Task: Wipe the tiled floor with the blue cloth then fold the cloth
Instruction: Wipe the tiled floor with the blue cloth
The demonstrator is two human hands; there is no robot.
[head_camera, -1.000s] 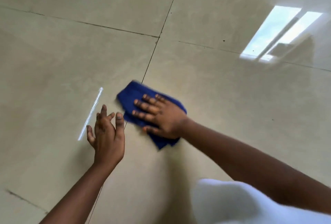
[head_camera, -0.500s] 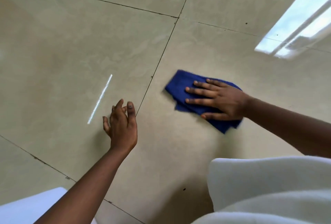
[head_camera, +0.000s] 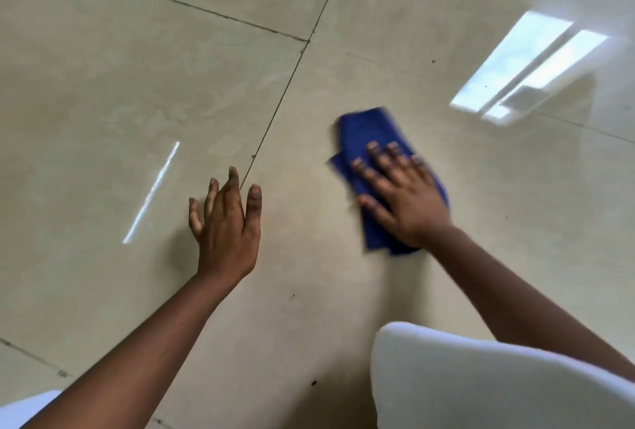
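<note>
Right hand [head_camera: 405, 195]: arm extended, palm down, fingers straight and spread. Left hand [head_camera: 226, 222]: arm extended, fingers straight and slightly apart, holding nothing.

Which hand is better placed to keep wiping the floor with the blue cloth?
Right. The right hand lies flat on the blue cloth, while the left hand rests on bare beige tiled floor, apart from it.

the tiled floor [head_camera: 144, 92] is beige, smooth and highly glossy, mirroring a bright window patch [head_camera: 525, 66] to the right of the blue cloth [head_camera: 369, 133], with thin dark grout lines to the cloth's left. the cloth looks soft, matt and fuzzy, like towelling. nearer the camera than the cloth, the white garment [head_camera: 481, 384] is plain matt fabric.
</note>
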